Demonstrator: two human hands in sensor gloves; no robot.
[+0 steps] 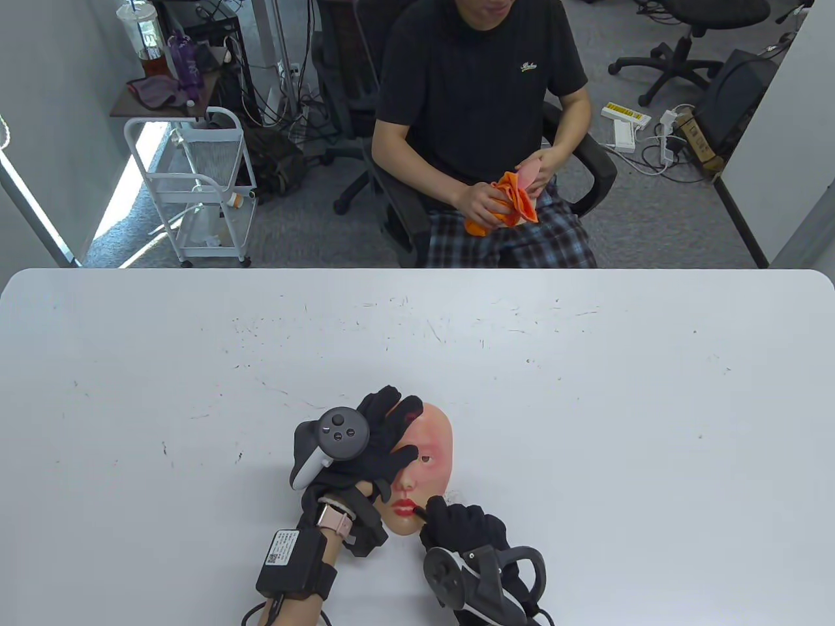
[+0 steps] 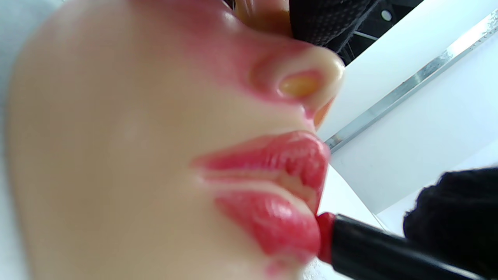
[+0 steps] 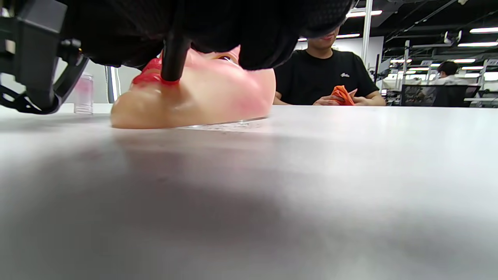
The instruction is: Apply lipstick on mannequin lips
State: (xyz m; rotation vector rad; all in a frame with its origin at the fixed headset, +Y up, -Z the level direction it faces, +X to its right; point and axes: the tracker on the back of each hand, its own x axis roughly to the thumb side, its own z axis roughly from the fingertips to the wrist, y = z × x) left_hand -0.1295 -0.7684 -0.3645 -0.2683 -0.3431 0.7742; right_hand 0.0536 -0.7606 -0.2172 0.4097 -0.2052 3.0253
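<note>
From above, the mannequin face (image 1: 427, 456) lies flat on the white table (image 1: 587, 391) near your edge, chin toward you, and your left hand (image 1: 372, 443) is spread over its left half — fingers flat and open across the forehead and eye, pressing it down, gripping nothing. Your right hand (image 1: 466, 528) is curled closed around the lipstick (image 1: 421, 513), its tip touching the corner of the red lips (image 1: 405, 506). Across the table a seated person in a black shirt (image 1: 476, 85) holds an orange cloth (image 1: 512, 202). On your left wrist camera, it's all close-up: glossy red lips (image 2: 272, 186) under the nose, and the lipstick's red tip in its black tube (image 2: 350, 245) pressed against the lower lip — a dark gloved finger sits at the right edge. On your right wrist camera, low over the table, your gloved fingers (image 3: 218, 27) wrap the black tube (image 3: 173, 58), which comes down onto the lips (image 3: 149, 76) of the face.
</note>
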